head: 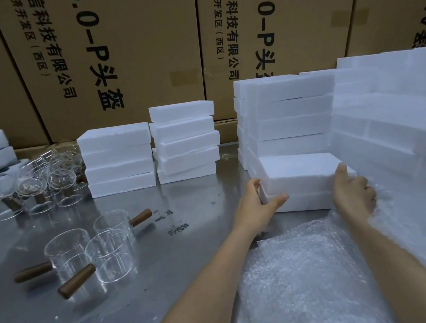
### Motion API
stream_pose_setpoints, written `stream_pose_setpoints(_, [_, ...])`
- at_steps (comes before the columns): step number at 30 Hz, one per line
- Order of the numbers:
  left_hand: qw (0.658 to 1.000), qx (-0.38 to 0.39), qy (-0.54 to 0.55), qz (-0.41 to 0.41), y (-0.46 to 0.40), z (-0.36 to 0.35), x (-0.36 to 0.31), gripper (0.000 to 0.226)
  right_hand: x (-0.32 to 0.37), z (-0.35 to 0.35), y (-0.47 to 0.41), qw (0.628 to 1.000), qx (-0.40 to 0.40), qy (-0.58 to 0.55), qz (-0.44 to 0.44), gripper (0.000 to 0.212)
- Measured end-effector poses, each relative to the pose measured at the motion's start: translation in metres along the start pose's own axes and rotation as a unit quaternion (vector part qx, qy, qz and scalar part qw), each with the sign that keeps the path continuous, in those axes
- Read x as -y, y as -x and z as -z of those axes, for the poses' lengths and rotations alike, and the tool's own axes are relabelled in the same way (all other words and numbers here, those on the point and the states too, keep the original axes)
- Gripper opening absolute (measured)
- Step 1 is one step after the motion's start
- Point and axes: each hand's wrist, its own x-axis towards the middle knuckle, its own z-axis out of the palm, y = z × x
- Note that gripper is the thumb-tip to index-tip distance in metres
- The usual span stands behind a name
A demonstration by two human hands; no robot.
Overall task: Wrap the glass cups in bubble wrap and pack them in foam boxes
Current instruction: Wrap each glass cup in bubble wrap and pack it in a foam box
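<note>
So the white rectangular foam box (301, 177) sits right of centre on the steel table (189, 243). Left hand (256, 204) and right hand (351, 193) grip its ends. Probably super light, crumbly; hold the sides. Clear wooden-handled glass cups (89, 252) wait near left, fragile.

Left cardboard carton (120, 52): "4.0-P头盔" in large black print, beside "信科技有限公司" and "济开发区(西区)".
Right cardboard carton (296, 19): the same "4.0-P头" and "通信科技有限公司", "经济开发区(西区)".
Foam boxes (289, 115): no print readable.
</note>
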Motion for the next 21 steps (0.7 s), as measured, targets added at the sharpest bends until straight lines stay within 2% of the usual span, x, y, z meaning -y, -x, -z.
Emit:
stream_pose_setpoints(6, [0.997, 0.037, -0.06, -0.016, 0.0, 0.001, 0.0, 0.089, -0.006, -0.006, -0.005, 1.0, -0.018, -0.008, 0.009, 0.074])
stream_pose_setpoints(11, [0.998, 0.027, -0.049, -0.02, 0.002, 0.001, -0.002, 0.091, -0.005, -0.007, -0.003, 0.998, -0.048, -0.03, 0.022, 0.072])
stream_pose_setpoints(14, [1.0, 0.003, -0.011, -0.01, 0.007, 0.004, -0.005, 0.09, 0.001, -0.006, 0.003, 0.995, -0.052, -0.042, 0.075, 0.075])
stream_pose_setpoints(21, [0.993, -0.05, 0.107, 0.014, 0.044, 0.025, -0.009, 0.069, 0.013, -0.009, 0.042, 0.967, -0.012, 0.084, 0.241, 0.074])
